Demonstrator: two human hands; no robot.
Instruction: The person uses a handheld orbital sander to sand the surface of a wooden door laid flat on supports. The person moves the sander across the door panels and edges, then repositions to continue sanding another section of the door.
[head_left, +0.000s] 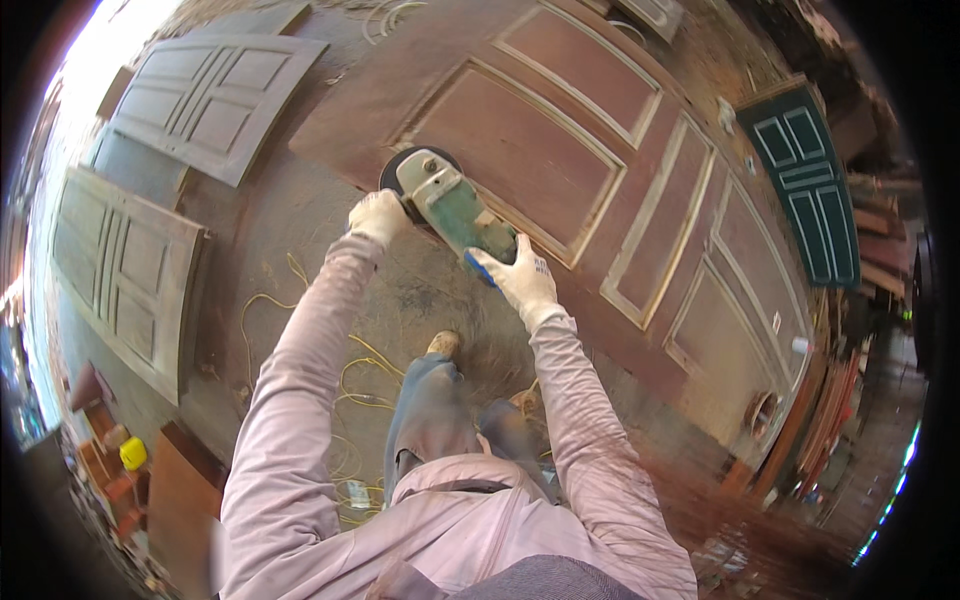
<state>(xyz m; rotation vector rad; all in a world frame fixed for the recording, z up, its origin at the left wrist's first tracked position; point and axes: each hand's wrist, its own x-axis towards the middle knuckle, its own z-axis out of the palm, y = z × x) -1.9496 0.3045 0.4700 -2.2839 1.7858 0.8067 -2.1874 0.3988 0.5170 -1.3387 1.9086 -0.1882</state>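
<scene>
A green and grey angle grinder (455, 212) rests with its round dark disc (393, 172) at the near edge of a reddish-brown panelled door (520, 150). My gloved left hand (378, 216) is closed beside the grinder's head, apparently round its side handle, which the glove hides. Around the rear of the body wraps my right hand (522, 278), also in a white glove, its thumb on top. Pale lines run along the mouldings of the door's panels.
Two panelled doors (125, 270) (220, 95) lean at the left. A dark green door (803, 185) stands at the right near stacked timber (835, 420). Yellow cord (365, 378) loops over the floor by my feet. A roll of tape (762, 410) sits on the door's far right end.
</scene>
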